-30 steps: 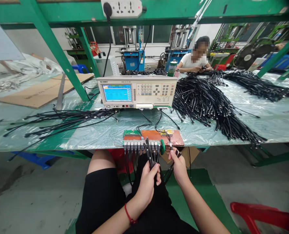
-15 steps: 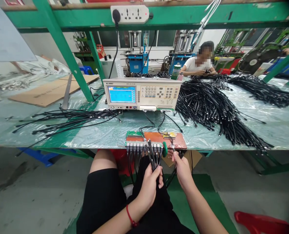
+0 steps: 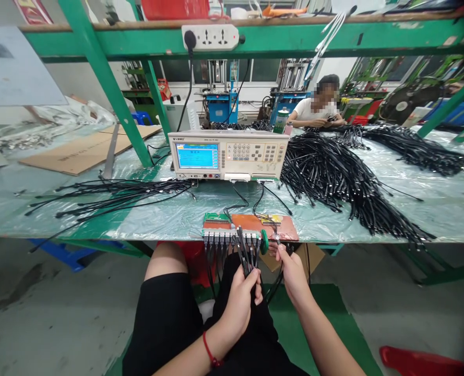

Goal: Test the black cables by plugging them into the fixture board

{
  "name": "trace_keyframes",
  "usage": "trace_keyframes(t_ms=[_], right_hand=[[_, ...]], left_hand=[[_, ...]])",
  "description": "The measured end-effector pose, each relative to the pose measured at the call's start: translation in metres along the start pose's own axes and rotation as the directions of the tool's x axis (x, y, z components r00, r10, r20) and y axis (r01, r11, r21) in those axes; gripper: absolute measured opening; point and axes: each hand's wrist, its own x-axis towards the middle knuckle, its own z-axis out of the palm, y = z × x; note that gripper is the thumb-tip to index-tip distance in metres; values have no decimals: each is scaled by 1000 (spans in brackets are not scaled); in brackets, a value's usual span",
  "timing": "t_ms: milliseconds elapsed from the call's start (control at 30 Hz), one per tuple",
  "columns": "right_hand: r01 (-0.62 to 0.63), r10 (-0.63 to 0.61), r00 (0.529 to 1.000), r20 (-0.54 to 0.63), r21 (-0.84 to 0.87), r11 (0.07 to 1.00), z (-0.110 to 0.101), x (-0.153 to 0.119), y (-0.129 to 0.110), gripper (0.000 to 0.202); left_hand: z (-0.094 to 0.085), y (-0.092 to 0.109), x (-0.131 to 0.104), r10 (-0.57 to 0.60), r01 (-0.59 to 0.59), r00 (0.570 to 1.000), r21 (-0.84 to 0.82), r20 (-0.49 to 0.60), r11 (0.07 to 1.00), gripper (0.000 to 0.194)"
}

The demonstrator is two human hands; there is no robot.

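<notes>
My left hand (image 3: 242, 292) is closed round a bundle of black cables (image 3: 248, 261), their plug ends pointing up towards the test board. My right hand (image 3: 292, 266) pinches the end of a black cable (image 3: 278, 243) at the right part of the orange test board (image 3: 288, 228); its lower fingers are partly hidden. Along the board's front edge runs a row of connectors (image 3: 219, 235) with several black cables plugged in and hanging down. A green ring (image 3: 264, 242) sits between that row and my right hand. Thin wires link the board to the cable tester (image 3: 227, 156) behind it.
Right of the tester lies a large heap of black cables (image 3: 333, 172); a smaller bunch (image 3: 114, 196) lies left. A green frame (image 3: 110, 94) with a power strip (image 3: 210, 37) crosses above. Across the table sits a person (image 3: 318, 109). A red stool (image 3: 423, 360) stands lower right.
The view has tilted up slightly, so the scene sits a little lower. The tester's screen display has changed. Both hands keep their hold and place.
</notes>
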Motion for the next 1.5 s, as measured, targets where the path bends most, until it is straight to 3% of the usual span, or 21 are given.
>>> trace_keyframes(t_ms=[367, 633, 800, 1067, 1300, 1500], right_hand=[[-2, 1, 1000, 13, 33, 999, -4, 7, 9, 64], [-84, 83, 996, 29, 38, 996, -4, 6, 1, 66], [-109, 110, 994, -25, 58, 992, -4, 4, -2, 69], [-126, 131, 990, -56, 93, 988, -3, 1, -4, 68], [-134, 154, 986, -57, 257, 957, -5, -11, -2, 59], [-124, 163, 982, -100, 320, 939, -12, -43, 3, 49]], left_hand=[[4, 3, 2, 28, -28, 1000, 32, 2, 999, 40], [1, 0, 1, 34, -35, 999, 33, 23, 999, 36], [-3, -2, 1, 47, -48, 999, 47, 22, 998, 34], [1, 9, -4, -4, 0, 999, 147, 31, 989, 60], [-1, 9, -7, -42, 25, 997, 232, 69, 972, 61], [-2, 14, -14, -37, 5, 990, 225, 137, 974, 54]])
